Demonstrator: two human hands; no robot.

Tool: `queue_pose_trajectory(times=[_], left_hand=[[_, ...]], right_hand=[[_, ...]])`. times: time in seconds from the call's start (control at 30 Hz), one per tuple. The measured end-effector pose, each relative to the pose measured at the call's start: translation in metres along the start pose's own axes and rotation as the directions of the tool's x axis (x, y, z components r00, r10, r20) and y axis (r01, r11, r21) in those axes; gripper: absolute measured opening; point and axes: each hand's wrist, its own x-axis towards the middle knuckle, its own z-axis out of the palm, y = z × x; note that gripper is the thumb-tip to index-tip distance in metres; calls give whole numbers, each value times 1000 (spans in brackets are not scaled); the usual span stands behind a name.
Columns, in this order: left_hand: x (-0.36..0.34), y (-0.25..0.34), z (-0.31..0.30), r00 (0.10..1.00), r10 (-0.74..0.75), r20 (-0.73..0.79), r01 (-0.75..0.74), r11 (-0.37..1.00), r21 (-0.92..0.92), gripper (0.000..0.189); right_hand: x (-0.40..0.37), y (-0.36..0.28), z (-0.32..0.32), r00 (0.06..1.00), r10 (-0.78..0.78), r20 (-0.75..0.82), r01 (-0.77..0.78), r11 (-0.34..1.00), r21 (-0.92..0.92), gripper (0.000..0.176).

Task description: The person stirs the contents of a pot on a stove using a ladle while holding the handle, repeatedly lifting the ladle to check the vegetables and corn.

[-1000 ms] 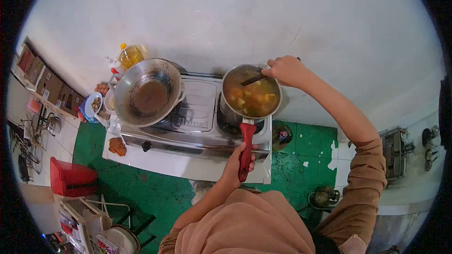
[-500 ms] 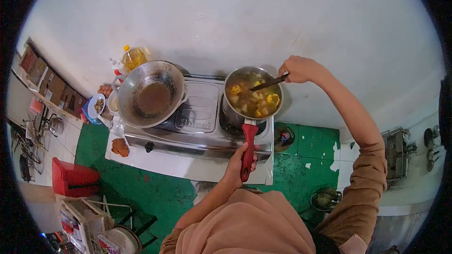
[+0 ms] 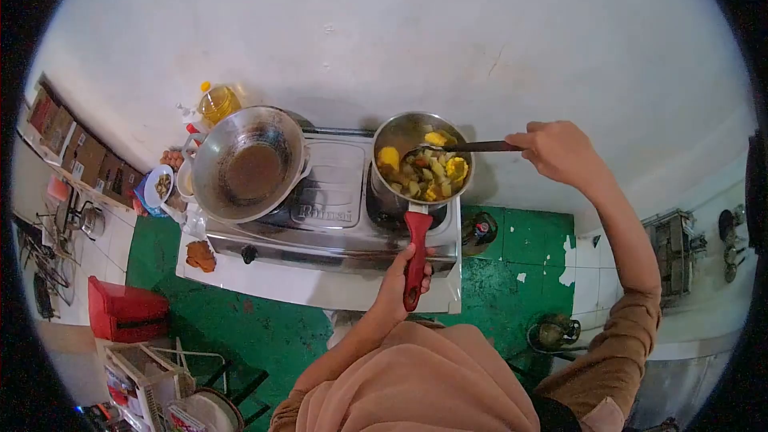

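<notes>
On the right burner of the stove (image 3: 332,184) stands a steel saucepan (image 3: 382,184) with a red handle. My left hand (image 3: 398,276) is wrapped round that red handle (image 3: 416,252). In the pan is a soup (image 3: 432,176) with corn pieces and other chopped vegetables. My right hand (image 3: 556,150) grips the end of a dark-handled utensil (image 3: 488,146), held nearly level over the pan's right rim. Its head is down among the vegetables and partly hidden. A large wok (image 3: 254,166) with a browned bottom rests on the left burner.
Behind the wok is an oil bottle (image 3: 218,102) with a yellow cap. A white plate (image 3: 158,186) of small pieces and some eggs (image 3: 172,158) lie left of it. A red bin (image 3: 128,310) stands on the green floor, and a gas cylinder (image 3: 480,232) is right of the stove.
My right hand has moved right and slightly down, and the utensil lies flatter. The vegetables are gathered higher in the pan. My left hand still holds the handle.
</notes>
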Motion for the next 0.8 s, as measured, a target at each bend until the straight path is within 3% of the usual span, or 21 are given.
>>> queue_pose_trajectory(times=[0.13, 0.2, 0.23, 0.3, 0.63, 0.8], left_hand=[[1, -1, -2, 1000, -9, 17, 9, 1000, -2, 42], [2, -2, -2, 1000, -14, 19, 14, 1000, -4, 42], [1, -2, -1, 1000, -8, 4, 8, 1000, -1, 42], [1, -3, -2, 1000, -4, -10, 4, 1000, 4, 42], [0, -3, -3, 1000, 1, -5, -1, 1000, -15, 43], [1, -3, -3, 1000, 1, 3, -1, 1000, -9, 45]], right_hand=[[-25, -14, -4, 996, 15, -84, -25, 992, -120, 30], [-34, -14, -3, 953, -95, -288, 35, 977, -208, 34], [-35, -15, -2, 954, -92, -286, 32, 977, -209, 34], [-34, -16, 1, 892, -126, -434, -6, 957, -290, 37], [13, -16, 62, 868, -264, -421, 87, 915, -393, 36], [41, -13, 83, 919, -253, -301, 126, 915, -384, 33]])
